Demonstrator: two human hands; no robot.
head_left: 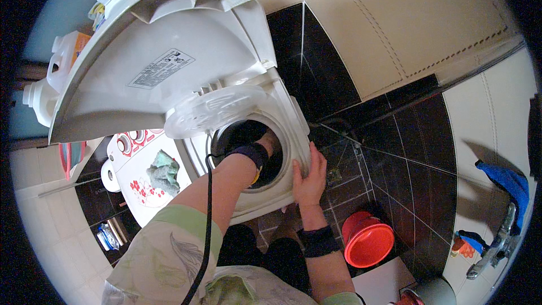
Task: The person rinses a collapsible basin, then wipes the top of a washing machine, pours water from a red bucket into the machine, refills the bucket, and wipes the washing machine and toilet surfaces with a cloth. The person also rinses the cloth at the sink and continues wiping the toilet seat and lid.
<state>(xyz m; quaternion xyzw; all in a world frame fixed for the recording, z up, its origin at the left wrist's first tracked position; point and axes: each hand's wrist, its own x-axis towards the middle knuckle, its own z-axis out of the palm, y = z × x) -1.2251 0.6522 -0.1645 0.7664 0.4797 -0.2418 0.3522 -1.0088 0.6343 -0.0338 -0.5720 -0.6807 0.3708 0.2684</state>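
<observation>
A white washing machine [251, 213] stands in front of me, its big outer lid [220, 39] raised. A translucent inner lid [217, 110] is tipped up behind the round dark tub [231, 133]. My left arm reaches down into that tub; part of my left hand [269, 142] shows, but its fingers are lost in the dark. Against the machine's right edge rests my right hand [310, 179], fingers stretched out and thumb apart. A crumpled green-grey cloth [164, 171] lies on the machine's white top panel [135, 183], which carries red flowers.
Right of my legs, a red bucket [368, 240] stands on the dark tiled floor. White jugs [70, 59] line up behind the raised lid. A blue cloth [505, 183] hangs near a metal tap [491, 248] at far right. A black cord [209, 214] crosses my left arm.
</observation>
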